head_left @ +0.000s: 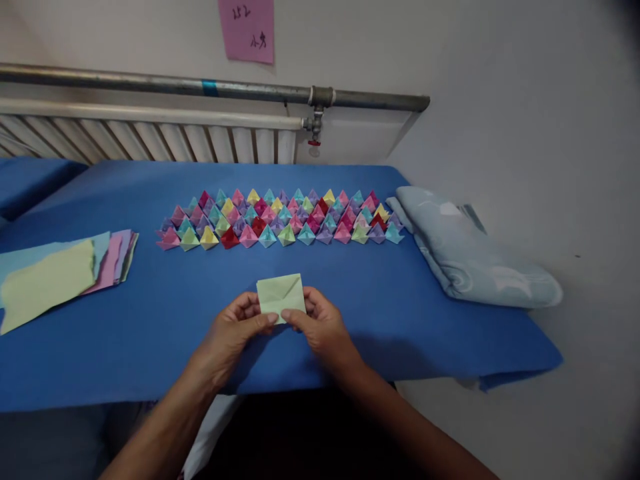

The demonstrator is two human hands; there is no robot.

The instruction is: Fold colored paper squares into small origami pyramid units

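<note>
Both my hands hold a folded piece of pale green paper (280, 293) above the near part of the blue-covered surface. My left hand (240, 323) grips its lower left side, thumb in front and fingers behind. On the lower right side my right hand (323, 325) pinches it the same way, the two thumb tips close together. A diagonal crease shows near the paper's upper right corner. Beyond the hands stand several rows of small folded paper boats (267, 235) in pink, red, yellow, green, blue and purple.
Loose coloured paper sheets (47, 277) lie in a pile at the left. A folded grey-blue blanket (475, 260) rests at the right by the wall. Behind the blue cover (165, 333) run a radiator (220, 141) and a metal pipe (270, 91). A pink note (249, 33) hangs above.
</note>
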